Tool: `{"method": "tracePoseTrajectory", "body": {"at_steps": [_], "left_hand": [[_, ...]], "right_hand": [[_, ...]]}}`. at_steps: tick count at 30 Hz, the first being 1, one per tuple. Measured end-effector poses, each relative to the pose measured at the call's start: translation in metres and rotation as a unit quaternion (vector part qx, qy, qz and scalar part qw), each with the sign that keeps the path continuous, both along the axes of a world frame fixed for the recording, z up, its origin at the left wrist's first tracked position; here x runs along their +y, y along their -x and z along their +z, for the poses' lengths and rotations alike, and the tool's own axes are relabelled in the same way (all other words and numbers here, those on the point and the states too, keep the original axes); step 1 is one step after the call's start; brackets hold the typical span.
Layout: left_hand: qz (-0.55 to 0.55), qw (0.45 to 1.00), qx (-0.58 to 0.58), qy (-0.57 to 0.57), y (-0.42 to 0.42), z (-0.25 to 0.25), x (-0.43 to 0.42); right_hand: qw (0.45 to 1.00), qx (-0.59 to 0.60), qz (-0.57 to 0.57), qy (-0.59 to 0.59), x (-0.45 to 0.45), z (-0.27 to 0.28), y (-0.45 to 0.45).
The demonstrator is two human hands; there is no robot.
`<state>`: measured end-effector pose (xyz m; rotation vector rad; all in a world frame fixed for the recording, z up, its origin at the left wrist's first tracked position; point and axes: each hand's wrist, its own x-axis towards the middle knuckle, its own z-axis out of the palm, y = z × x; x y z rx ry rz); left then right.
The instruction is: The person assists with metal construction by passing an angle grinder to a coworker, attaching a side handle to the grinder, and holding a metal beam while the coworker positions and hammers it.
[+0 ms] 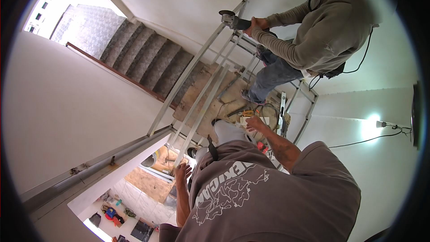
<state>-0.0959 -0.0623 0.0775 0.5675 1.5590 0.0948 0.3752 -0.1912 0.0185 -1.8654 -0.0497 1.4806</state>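
Note:
My left hand (pixel 182 171) is low at my left side, fingers parted, next to the metal tubes of a frame (pixel 204 107); I cannot tell whether it touches them. In front of my right hip, my right hand (pixel 255 124) hangs with loosely bent fingers and nothing visible in it. Beneath it on the floor lie tools and a coiled cable (pixel 268 112). Across the frame a co-worker (pixel 309 40) grips an angle grinder (pixel 235 21) in both hands, its disc close to the upper rail.
Tiled stairs (pixel 143 58) lie beyond the frame at left. A steel beam (pixel 98 166) edges an opening, with a lower level seen below. A spirit level (pixel 282 107) stands near the co-worker's feet. A lit bulb (pixel 372 125) hangs on the right wall with its cable.

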Motion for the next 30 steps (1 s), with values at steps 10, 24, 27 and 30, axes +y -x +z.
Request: {"method": "tracePoseTrajectory", "body": {"at_steps": [10,24,27,30], "left_hand": [[-0.269,0.933,-0.198,-0.136,-0.237,0.091,0.087],[0.369,0.881,-0.236,-0.181,-0.393,0.041,0.075],[0.384,0.888,-0.166,-0.188,-0.374,0.012,0.081],[0.36,0.897,-0.116,-0.229,-0.351,-0.001,0.082]], "right_hand": [[0.991,-0.065,0.104,-0.054,0.05,0.054,-0.009],[0.987,-0.114,0.106,-0.04,0.01,0.135,0.007],[0.983,-0.112,0.14,-0.04,0.015,0.144,0.01],[0.981,-0.095,0.159,-0.058,0.014,0.136,0.009]]}}
